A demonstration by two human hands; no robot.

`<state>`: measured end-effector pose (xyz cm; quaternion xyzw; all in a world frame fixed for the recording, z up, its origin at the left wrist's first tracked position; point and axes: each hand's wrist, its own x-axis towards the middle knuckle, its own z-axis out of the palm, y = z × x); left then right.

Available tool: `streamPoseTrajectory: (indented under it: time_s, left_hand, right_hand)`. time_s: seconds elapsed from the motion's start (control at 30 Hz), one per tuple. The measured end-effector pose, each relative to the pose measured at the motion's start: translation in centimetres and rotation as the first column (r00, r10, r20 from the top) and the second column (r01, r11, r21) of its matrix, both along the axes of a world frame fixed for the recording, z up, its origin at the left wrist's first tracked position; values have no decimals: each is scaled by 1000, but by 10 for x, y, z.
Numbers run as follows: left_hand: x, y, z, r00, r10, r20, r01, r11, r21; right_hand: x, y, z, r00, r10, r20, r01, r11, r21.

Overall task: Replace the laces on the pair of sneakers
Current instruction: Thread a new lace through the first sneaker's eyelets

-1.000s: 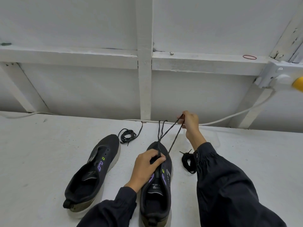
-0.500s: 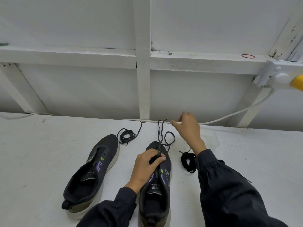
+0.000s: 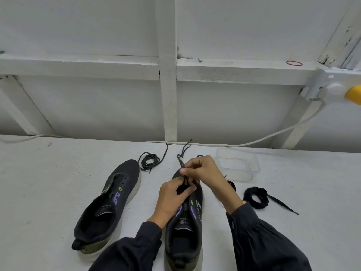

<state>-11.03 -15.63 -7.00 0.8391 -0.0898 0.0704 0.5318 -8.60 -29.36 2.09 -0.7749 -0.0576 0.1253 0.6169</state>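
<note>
Two black sneakers with purple marks stand on the white table. The left sneaker (image 3: 109,208) has no lace. A dark lace (image 3: 183,153) runs through the front eyelets of the right sneaker (image 3: 187,231), and its loose ends trail toward the wall. My left hand (image 3: 172,200) grips the right sneaker at the eyelets. My right hand (image 3: 203,171) pinches the lace just above the toe. A coiled dark lace (image 3: 149,161) lies beyond the left sneaker. Another coiled black lace (image 3: 256,197) lies to the right.
A clear plastic container (image 3: 238,165) sits right of my hands. A white cable (image 3: 254,142) runs along the table's back edge up to a socket with a yellow plug (image 3: 353,93). White wall framing stands behind the table.
My right hand has come back from the far stretched position to the sneaker's toe, and the lace has gone slack. My left hand stays on the sneaker.
</note>
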Motion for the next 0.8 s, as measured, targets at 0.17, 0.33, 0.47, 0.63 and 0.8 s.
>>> streamPoseTrajectory:
  time_s: [0.17, 0.33, 0.47, 0.63, 0.8]
  left_hand:
    - [3, -1, 2, 1000, -12, -26, 13, 1000, 21]
    - [3, 2, 2, 999, -31, -29, 31, 999, -14]
    - [3, 3, 1, 999, -35, -20, 34, 999, -26]
    - [1, 1, 2, 999, -29, -13, 29, 999, -42]
    - [-1, 3, 3, 998, -34, 51, 35, 999, -22]
  right_hand:
    - [4, 4, 12, 994, -103, 20, 102, 993, 57]
    - [12, 6, 26, 991, -118, 62, 112, 989, 96]
    - [14, 3, 26, 993, -91, 69, 84, 992, 97]
    - [16, 0, 29, 990, -86, 111, 67, 983, 171]
    - [17, 2, 29, 992, -40, 118, 15, 979, 203]
